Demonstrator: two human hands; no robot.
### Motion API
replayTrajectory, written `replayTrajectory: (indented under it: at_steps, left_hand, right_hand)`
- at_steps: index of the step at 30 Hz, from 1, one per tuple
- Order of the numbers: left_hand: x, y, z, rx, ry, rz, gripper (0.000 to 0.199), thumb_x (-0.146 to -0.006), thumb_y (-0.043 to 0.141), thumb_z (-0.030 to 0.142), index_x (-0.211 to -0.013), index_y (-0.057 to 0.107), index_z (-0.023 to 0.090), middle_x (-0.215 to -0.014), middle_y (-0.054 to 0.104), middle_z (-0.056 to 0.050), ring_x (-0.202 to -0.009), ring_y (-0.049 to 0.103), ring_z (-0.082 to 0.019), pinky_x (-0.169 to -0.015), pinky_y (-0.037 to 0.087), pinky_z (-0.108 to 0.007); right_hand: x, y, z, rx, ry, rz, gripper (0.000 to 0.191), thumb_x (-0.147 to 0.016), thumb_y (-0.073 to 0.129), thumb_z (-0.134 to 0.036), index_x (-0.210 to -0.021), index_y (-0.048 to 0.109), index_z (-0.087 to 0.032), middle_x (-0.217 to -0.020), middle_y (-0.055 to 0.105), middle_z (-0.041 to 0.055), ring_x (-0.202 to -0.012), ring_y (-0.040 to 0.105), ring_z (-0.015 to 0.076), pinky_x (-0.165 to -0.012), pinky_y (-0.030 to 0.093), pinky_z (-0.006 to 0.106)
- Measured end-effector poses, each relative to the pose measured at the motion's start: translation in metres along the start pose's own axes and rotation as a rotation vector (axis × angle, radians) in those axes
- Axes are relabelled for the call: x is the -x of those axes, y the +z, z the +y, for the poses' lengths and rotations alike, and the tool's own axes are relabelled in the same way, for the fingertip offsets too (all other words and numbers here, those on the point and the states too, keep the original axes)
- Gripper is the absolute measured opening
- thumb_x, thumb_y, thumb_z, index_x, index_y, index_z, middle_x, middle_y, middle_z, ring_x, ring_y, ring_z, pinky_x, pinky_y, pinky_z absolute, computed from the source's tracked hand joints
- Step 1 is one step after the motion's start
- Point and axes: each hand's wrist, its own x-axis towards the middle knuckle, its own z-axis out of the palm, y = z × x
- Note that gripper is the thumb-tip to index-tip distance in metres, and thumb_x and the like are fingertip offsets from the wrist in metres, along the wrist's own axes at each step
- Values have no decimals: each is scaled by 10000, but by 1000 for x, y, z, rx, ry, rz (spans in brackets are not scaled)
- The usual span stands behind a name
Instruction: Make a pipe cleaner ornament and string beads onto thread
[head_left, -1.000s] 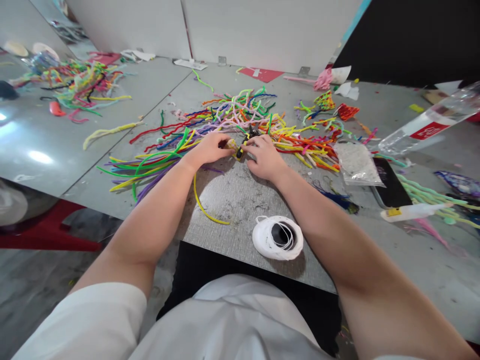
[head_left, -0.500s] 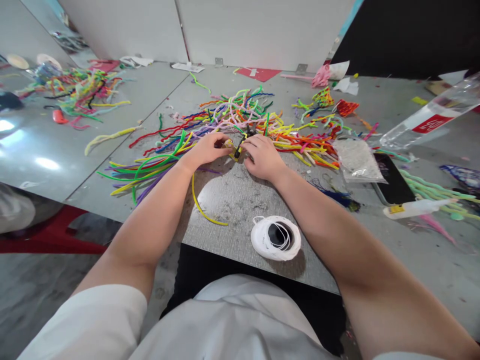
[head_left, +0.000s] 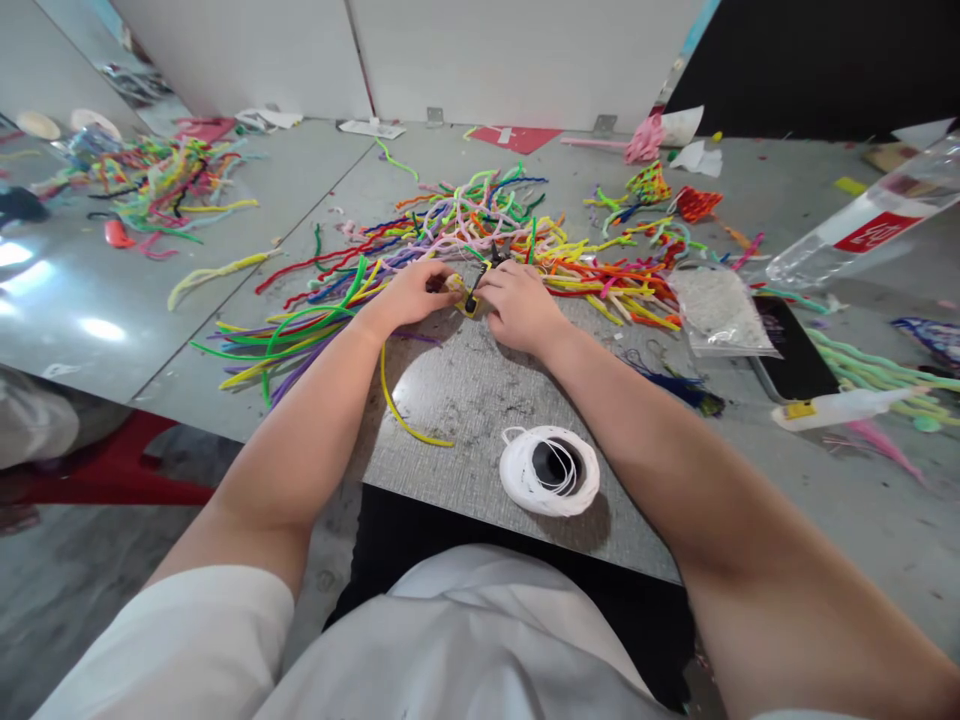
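My left hand [head_left: 418, 292] is closed, thumb and fingers pinching a piece of yellow pipe cleaner [head_left: 454, 284]. Another yellow pipe cleaner [head_left: 409, 428] curves over the table below that wrist. Across a narrow gap, my right hand [head_left: 521, 308] is curled with its fingertips together; whatever they grip is hidden. Between the hands lies a dark tool that looks like pliers [head_left: 498, 256], partly covered by the right fingers. Just beyond both hands spreads a heap of colourful pipe cleaners [head_left: 480, 212], with green, yellow and purple ones by my left forearm.
A roll of white cord [head_left: 517, 480] sits near the front edge. To the right are a clear plastic bag [head_left: 720, 312], a phone [head_left: 799, 355], a glue bottle [head_left: 840, 408] and a tilted water bottle [head_left: 862, 235]. Another pipe-cleaner pile [head_left: 176, 185] lies far left.
The hands stay almost in place, with small finger movements around the yellow piece. The view has shifted slightly. At the lower left, a bit more of the red stool shows.
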Motion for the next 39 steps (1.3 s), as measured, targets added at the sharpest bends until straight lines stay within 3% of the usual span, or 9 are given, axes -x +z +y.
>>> replayTrajectory:
  at_steps: [13, 18, 22, 27, 32, 39]
  left_hand:
    - [4, 5, 7, -31, -56, 22, 269, -843, 802, 411, -952, 761, 168, -837, 643, -10, -770, 544, -166, -772, 453, -337]
    - [4, 8, 14, -62, -63, 64, 511, -797, 836, 498, -1187, 777, 172, -1037, 737, -66, -911, 629, -223, -901, 514, -383]
    - [1, 11, 14, -65, -69, 68, 623, -759, 859, 561, -1238, 770, 172, -1091, 767, -89, -951, 677, -258, -936, 547, -421]
    - [-2, 13, 7, -56, -55, 64, 568, -770, 837, 588, -1193, 775, 213, -1151, 804, -97, -1070, 722, -306, -1000, 565, -454]
    - [-1, 14, 8, -74, 35, 93, 590, -812, 813, 559, -1294, 755, 225, -1345, 766, -120, -1283, 676, -332, -1183, 497, -506]
    - [10, 16, 14, -225, 42, 126, 270, -878, 815, 500, -1008, 880, 273, -1382, 661, -127, -1410, 585, -353, -1301, 339, -593]
  right_hand:
    - [-5, -2, -5, -20, 72, -38, 291, -887, 565, -80, -1088, 757, -165, -1260, 731, 170, -1258, 555, 374, -1022, 399, 523]
    - [-1, -5, -8, -50, 74, -35, 315, -903, 557, -83, -1146, 745, -153, -1297, 737, 182, -1288, 556, 372, -1054, 398, 520]
    - [-1, -7, -8, -63, 93, -15, 362, -914, 548, -97, -1228, 723, -140, -1336, 744, 186, -1300, 563, 364, -1068, 410, 509]
    - [-2, -4, -5, -105, 114, 12, 429, -912, 554, -105, -1321, 668, -165, -1376, 750, 173, -1311, 569, 364, -1071, 429, 512]
    - [-3, -2, 1, -154, 117, 19, 461, -880, 559, -86, -1328, 648, -150, -1374, 747, 177, -1311, 580, 353, -1097, 435, 499]
    - [-1, -3, 4, -193, 126, 37, 448, -853, 542, -70, -1280, 647, -154, -1260, 766, 177, -1270, 598, 369, -1057, 446, 488]
